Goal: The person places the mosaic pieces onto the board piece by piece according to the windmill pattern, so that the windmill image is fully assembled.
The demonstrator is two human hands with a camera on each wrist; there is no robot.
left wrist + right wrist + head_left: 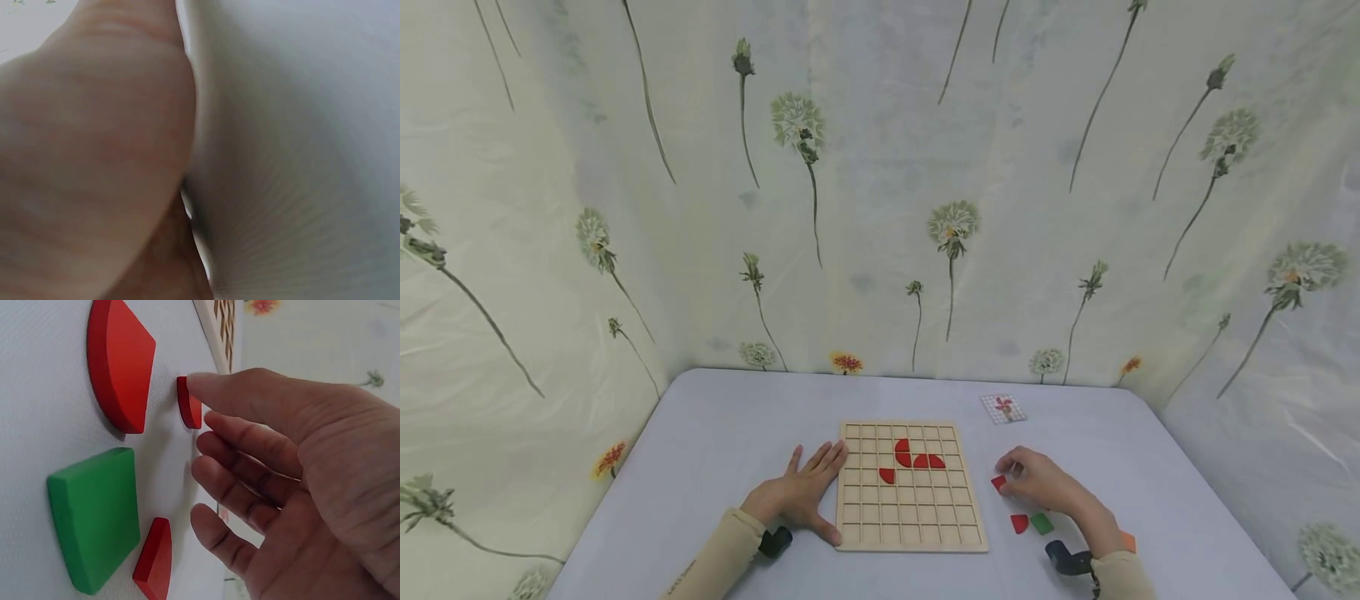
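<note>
A wooden grid board (910, 517) lies on the table with several red quarter-circle pieces (903, 460) in its cells. My left hand (808, 492) rests spread along the board's left edge, fingertips and thumb touching it. In the left wrist view, skin of that hand (94, 156) fills the left side. Right of the board, my right hand (1037, 481) hovers loosely bent over a red quarter-circle piece (998, 483). In the right wrist view the thumb tip overlaps that piece (189, 412), while the other fingers stay apart from it; whether the thumb touches it is unclear.
Near my right wrist lie another red quarter-circle piece (1019, 523), a green square piece (1042, 523) and a partly covered orange piece (1128, 542). One more red piece (154, 559) shows beside the green one. A patterned card (1003, 408) lies behind the board.
</note>
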